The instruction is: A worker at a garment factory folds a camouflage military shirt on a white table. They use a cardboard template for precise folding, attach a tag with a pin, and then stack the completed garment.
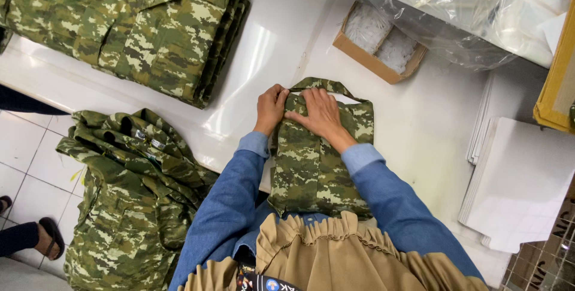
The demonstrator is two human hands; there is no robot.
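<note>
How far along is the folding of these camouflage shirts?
Done: a neat stack of folded shirts lies at the table's far left. In hand: both the left hand and right hand press on the collar end of one folded shirt. Left: a loose heap of unfolded shirts beside the table.

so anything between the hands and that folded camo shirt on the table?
Nothing visible. The left hand and right hand already rest flat on the collar end of the folded camouflage shirt, which lies on the white table. The cardboard box and stack of white sheets sit apart, to the right.
</note>
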